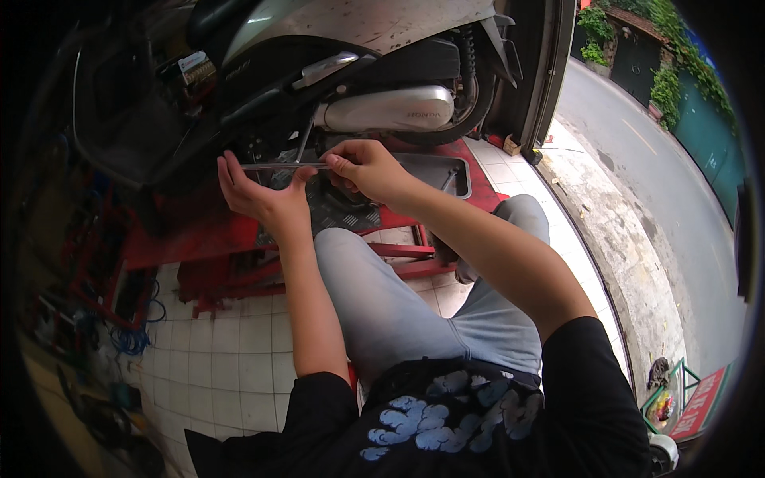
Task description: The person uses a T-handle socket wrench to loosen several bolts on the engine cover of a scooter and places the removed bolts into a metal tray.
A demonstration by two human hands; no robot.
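A thin metal rod-like tool (pixel 275 166) runs crosswise between my hands, in front of the scooter's underside; its exact kind is too small to make out. My right hand (pixel 368 169) is closed around its right end, thumb and fingers pinched together. The left end reaches the fingers of my left hand (pixel 267 197), which are stretched out and apart, and the thumb stands close to the shaft. Just beyond the hands is the scooter (pixel 335 76), with a silver engine-side cover (pixel 390 110) and a metal lever (pixel 306 137) slanting down from it.
The scooter rests on a red lift platform (pixel 191 243). Behind my right hand lies a metal tray (pixel 434 171) with a tool (pixel 450 180) in it. Coiled blue hose (pixel 130 338) lies on the tiled floor (pixel 239 342) at left. A street (pixel 637 159) runs outside on the right.
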